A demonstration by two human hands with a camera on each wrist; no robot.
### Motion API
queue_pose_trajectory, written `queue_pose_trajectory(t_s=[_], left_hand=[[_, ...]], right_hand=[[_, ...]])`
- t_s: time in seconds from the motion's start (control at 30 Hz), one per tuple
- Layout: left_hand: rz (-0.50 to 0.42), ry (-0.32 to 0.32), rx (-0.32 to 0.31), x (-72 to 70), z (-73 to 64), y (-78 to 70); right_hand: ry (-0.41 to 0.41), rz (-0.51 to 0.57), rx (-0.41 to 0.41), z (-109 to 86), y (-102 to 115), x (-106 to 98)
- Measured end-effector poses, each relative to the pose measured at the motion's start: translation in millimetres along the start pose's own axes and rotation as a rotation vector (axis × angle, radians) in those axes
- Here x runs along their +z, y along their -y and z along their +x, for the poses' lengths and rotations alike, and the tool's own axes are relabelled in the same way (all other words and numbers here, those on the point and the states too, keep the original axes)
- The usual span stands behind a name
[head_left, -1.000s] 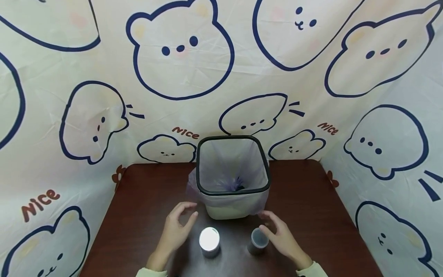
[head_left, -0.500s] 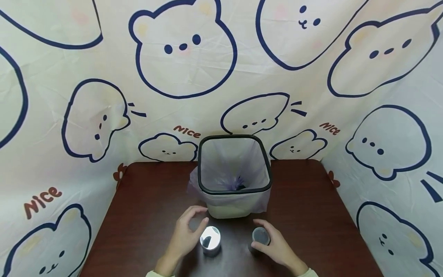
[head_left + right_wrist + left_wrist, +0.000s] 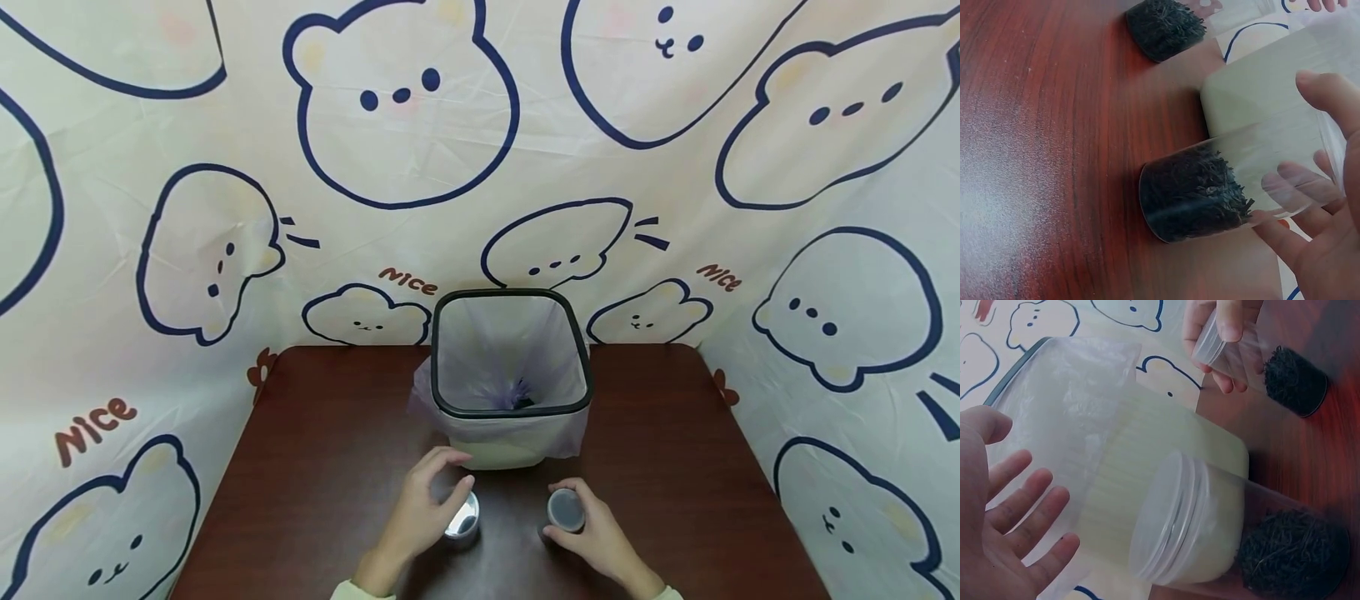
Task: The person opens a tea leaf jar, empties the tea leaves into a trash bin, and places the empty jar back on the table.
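Note:
Two clear lidded jars stand upright on the table, each part filled with dark dried shreds that look like tea leaves. My left hand [image 3: 416, 512] is beside the left jar [image 3: 462, 521]; in the left wrist view its fingers [image 3: 1041, 515] are spread, apart from that jar [image 3: 1175, 519]. My right hand [image 3: 603, 542] holds the right jar [image 3: 566, 510] near its top, thumb on one side and fingers on the other. In the right wrist view the fingers show through the wall of this jar [image 3: 1197, 194], above the dark shreds.
Behind the jars stands a pale bin [image 3: 498, 454] with a black rim, lined with a translucent purple bag; something small and dark lies inside. The table [image 3: 337, 417] is dark reddish wood. A cloth [image 3: 397, 150] with bear drawings hangs around the table.
My left hand has moved rightward to beside the left jar. My right hand has closed in on the right jar and now grips it. Both jars stay on the table.

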State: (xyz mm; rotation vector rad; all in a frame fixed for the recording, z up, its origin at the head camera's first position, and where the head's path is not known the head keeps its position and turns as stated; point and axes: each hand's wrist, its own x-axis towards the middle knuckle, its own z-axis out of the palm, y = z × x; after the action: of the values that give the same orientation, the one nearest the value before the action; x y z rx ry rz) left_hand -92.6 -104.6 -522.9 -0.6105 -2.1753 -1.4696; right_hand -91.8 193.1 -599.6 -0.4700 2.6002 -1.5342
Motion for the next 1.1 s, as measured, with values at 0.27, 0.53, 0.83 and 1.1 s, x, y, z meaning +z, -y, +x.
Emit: queue_pose_trajectory(t_s=[0.27, 0.53, 0.83, 1.1], left_hand=[[-0.005, 0.068, -0.023, 2.2, -0.4, -2.4], [0.034, 0.104, -0.047, 3.5, -0.3, -3.4], [0.019, 0.171, -0.098, 4.9, 1.0, -13.7], [-0.033, 0.293, -0.221, 9.0, 3.0, -24.4]], right_hand=[[-0.036, 0.028, -0.03, -1.3, -0.4, 0.5], [-0.086, 0.073, -0.016, -1.2, 4.4, -0.3], [-0.098, 0.209, -0.059, 1.6, 15.7, -6.1], [-0.096, 0.305, -0.14, 4.3, 35.4, -10.7]])
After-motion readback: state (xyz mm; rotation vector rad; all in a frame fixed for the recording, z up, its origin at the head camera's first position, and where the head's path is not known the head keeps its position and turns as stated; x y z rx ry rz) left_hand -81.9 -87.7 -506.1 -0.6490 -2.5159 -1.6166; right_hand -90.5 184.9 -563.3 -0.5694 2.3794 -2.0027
